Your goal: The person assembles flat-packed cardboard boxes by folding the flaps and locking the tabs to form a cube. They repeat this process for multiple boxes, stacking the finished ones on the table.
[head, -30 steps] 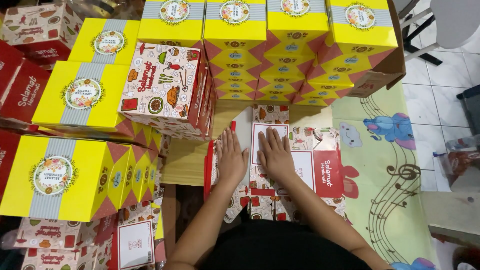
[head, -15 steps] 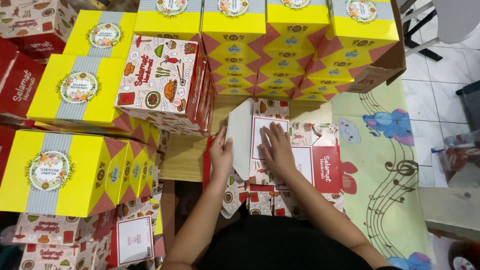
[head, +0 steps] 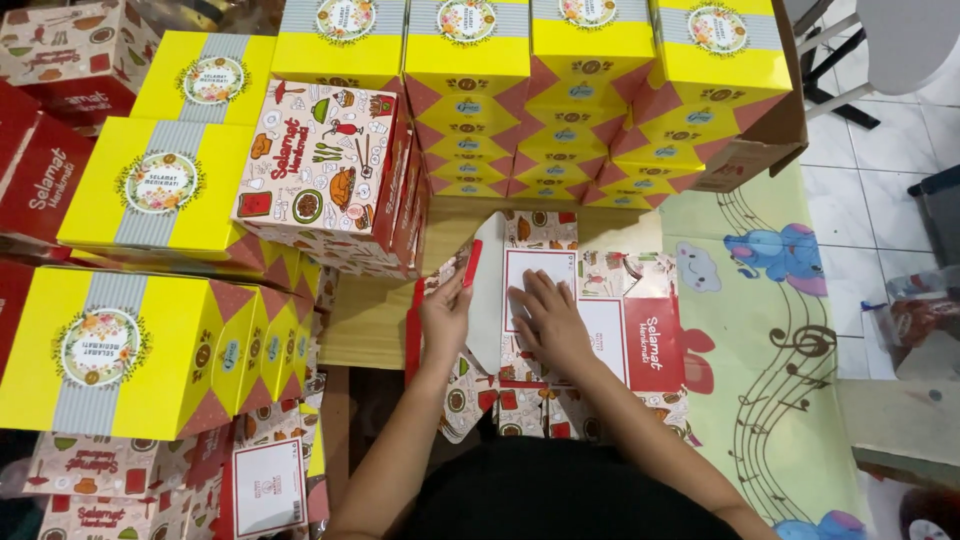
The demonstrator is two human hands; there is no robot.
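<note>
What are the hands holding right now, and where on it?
Left hand lifts the side flap of the flat box blank by its edge; right hand lies flat on the blank, gripping nothing.

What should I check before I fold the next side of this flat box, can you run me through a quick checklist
1. Left hand grips the raised white flap: ok.
2. Right hand lies flat on the flat box blank, pinning it: ok.
3. Flap stands clear of the finished patterned box: ok, a gap shows.
4. Blank lies on the patterned mat with free space to its right: ok.
5. Yellow box stacks behind do not touch the blank: ok.
6. Crease along the flap is straight: cannot tell, hands cover it.
</note>
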